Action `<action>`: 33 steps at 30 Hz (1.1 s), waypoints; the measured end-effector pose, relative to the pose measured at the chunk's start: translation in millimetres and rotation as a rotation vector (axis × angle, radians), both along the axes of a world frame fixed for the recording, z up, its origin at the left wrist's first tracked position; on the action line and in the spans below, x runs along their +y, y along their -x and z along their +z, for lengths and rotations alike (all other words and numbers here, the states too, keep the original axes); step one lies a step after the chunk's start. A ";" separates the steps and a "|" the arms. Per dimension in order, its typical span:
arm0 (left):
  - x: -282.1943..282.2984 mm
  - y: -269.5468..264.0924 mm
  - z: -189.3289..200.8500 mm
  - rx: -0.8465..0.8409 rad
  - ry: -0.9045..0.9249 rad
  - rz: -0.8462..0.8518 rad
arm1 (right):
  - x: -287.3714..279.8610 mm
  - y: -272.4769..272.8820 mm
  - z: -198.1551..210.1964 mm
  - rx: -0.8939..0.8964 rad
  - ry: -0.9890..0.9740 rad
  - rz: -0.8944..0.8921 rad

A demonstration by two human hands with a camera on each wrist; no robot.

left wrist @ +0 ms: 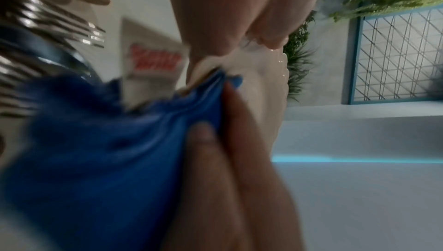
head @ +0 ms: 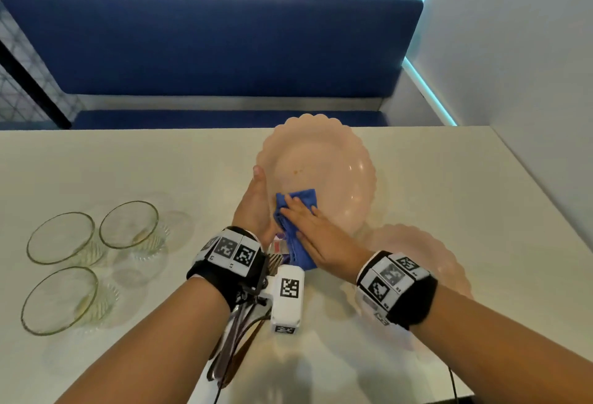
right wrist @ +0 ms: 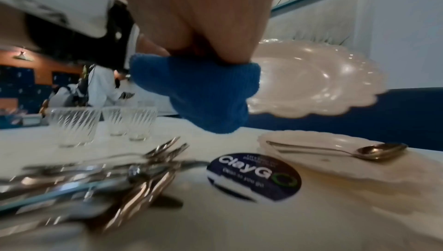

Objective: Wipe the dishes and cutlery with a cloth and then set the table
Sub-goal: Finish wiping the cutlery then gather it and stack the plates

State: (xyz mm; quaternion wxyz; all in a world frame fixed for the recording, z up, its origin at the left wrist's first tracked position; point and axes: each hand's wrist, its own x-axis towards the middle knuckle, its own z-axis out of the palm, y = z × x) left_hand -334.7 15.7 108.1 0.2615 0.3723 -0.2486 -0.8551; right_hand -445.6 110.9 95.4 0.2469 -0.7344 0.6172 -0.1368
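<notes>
Left hand [head: 255,208] grips the near-left rim of a pink scalloped plate [head: 333,166], thumb on the upper side, fingers under the rim, holding it tilted above the white table [head: 160,163]. Right hand [head: 316,236] lies on a blue cloth [head: 296,227], fingers straight, pressing it flat onto the plate's near inner surface; cloth tail hangs off the plate's near edge. Small brownish speck on the plate's centre. Right wrist view: held plate [right wrist: 311,79] is clear of the table, cloth [right wrist: 199,92] bunched under the hand. A second pink scalloped plate [head: 426,252] lies flat on the table, under the right wrist, with a spoon [right wrist: 354,151] resting on it. Pile of cutlery [right wrist: 95,171], forks and spoons, on the table near the front edge, below the left wrist. Round dark "ClayGo" sticker [right wrist: 254,177] on the table between cutlery and flat plate. Three clear glass bowls [head: 93,252] grouped at table left, well apart from the plates. Blue bench [head: 208,44] behind the table.
</notes>
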 end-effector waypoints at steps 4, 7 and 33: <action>14.0 18.0 5.1 0.016 0.031 -0.023 | -19.0 17.9 15.7 -0.019 0.118 -0.018; 12.2 28.3 10.2 0.040 0.129 -0.007 | -24.3 43.6 21.1 0.151 0.180 -0.058; 37.6 97.9 7.1 -0.481 0.472 -0.096 | 33.8 148.6 6.6 0.350 0.053 -0.385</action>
